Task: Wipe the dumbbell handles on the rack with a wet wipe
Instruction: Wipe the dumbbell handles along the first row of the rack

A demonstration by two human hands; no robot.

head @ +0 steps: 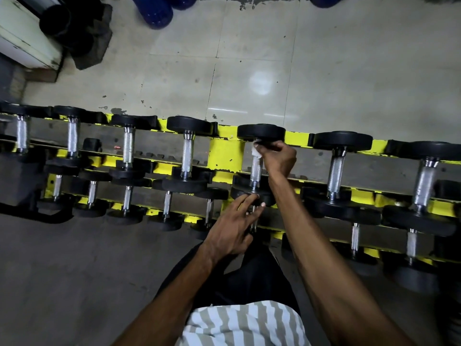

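A yellow rack (225, 151) runs across the view with several black dumbbells on two tiers. My right hand (278, 157) holds a white wet wipe (257, 151) wrapped round the top of one chrome handle (255, 171), just under that dumbbell's far black head (261, 132). My left hand (233, 227) rests with straight fingers on the near black head (249, 193) of the same dumbbell. Bare chrome handles show to the left (187, 156) and to the right (335, 174).
Pale floor tiles (249, 58) lie beyond the rack. Blue objects (156, 11) stand at the far edge, and black rolls (72, 28) lie by a white cabinet (22, 43) at top left. Grey floor (74, 270) lies on my side of the rack.
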